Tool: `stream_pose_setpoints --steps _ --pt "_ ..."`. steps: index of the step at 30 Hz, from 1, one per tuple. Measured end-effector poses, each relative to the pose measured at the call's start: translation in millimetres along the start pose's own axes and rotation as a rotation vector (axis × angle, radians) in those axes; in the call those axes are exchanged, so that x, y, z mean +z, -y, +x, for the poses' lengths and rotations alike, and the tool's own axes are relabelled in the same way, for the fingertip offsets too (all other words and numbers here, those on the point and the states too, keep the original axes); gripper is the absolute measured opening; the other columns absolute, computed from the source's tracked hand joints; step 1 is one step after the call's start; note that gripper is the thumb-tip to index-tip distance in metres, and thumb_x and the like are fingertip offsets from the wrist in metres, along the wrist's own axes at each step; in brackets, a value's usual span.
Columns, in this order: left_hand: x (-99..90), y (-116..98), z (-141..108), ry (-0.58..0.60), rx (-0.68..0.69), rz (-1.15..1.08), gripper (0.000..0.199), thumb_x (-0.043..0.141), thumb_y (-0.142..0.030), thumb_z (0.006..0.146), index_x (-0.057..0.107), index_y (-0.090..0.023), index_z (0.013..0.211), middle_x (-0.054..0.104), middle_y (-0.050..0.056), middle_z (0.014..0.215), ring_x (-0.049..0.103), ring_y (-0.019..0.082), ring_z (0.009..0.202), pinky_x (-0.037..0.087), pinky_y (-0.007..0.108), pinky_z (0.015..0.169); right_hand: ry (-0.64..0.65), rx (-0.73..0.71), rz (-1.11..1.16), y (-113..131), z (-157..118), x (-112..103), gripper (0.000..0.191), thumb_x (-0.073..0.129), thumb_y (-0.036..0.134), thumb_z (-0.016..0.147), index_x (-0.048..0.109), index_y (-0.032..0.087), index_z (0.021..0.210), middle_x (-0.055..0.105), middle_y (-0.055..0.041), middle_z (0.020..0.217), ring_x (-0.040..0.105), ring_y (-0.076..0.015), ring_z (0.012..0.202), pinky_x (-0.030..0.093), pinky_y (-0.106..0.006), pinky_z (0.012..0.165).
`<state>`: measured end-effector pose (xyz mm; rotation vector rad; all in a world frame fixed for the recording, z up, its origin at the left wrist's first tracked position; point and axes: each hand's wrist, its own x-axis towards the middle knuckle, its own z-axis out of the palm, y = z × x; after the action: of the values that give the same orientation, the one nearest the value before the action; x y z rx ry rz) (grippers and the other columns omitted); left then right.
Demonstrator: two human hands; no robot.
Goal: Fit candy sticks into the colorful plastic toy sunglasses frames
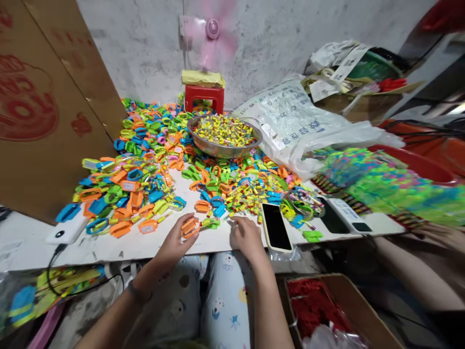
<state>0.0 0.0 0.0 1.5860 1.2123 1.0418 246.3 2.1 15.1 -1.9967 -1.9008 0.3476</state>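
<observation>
Sorting small plastic parts at a crowded white table point(109, 247)

Left hand point(178, 240) pinches an orange plastic clip point(189, 227); right hand point(245, 235) rests loosely curled, empty, among yellow pieces point(240, 206) — likely picking one to fit next.

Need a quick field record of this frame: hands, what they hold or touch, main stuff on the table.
left hand: left hand holds an orange plastic piece at the table edge
right hand: right hand rests palm down on the table, fingertips by small yellow bits; grip unclear
pile: mixed orange, green, blue plastic pieces spread over the table
bowl: metal bowl full of small yellow parts, behind the pile
phone: phone face up, screen dark, right of the right hand
other: white power bank with cable at left; cardboard box with red parts below the table
</observation>
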Motion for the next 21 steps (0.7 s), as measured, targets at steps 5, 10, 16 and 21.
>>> stream_pose_setpoints --steps 5,10,16,21 --pt "-55.8 -21 8 -0.094 0.182 0.412 0.040 0.062 -0.038 0.085 0.060 -0.026 0.123 0.063 0.009 0.127 0.055 0.028 0.121 0.039 0.043 0.104 0.097 -0.011 -0.097 25 7 14 0.044 0.043 0.008 0.086 0.058 0.022 0.125 0.062 -0.0106 0.115 0.055 -0.0258 0.107 0.036 -0.034 0.081" --pt "-110.1 -38 42 -0.367 0.250 0.758 0.038 0.061 -0.045 0.085 0.063 -0.025 0.118 0.065 0.010 0.122 0.054 0.031 0.117 0.030 0.046 0.105 0.142 0.102 -0.092 25 25 13 0.025 0.048 0.016 0.087 0.063 0.019 0.106 0.065 -0.0123 0.105 0.059 -0.0294 0.100 0.036 -0.035 0.076" --pt "-159.8 -35 87 -0.534 0.162 0.998 0.040 0.056 -0.041 0.088 0.062 -0.019 0.121 0.064 0.016 0.122 0.050 0.035 0.120 0.023 0.052 0.106 0.157 0.279 0.008 17 33 9 0.018 0.053 0.034 0.087 0.059 0.018 0.091 0.068 -0.0114 0.087 0.064 -0.0289 0.083 0.037 -0.033 0.065" --pt "-165.5 -24 95 -0.409 0.013 1.238 0.048 0.050 -0.043 0.091 0.054 -0.019 0.133 0.053 0.018 0.136 0.043 0.036 0.129 0.019 0.061 0.110 0.138 0.176 0.187 15 19 10 0.026 0.044 0.028 0.091 0.050 0.018 0.113 0.067 -0.0055 0.084 0.064 -0.0207 0.077 0.040 -0.027 0.065"
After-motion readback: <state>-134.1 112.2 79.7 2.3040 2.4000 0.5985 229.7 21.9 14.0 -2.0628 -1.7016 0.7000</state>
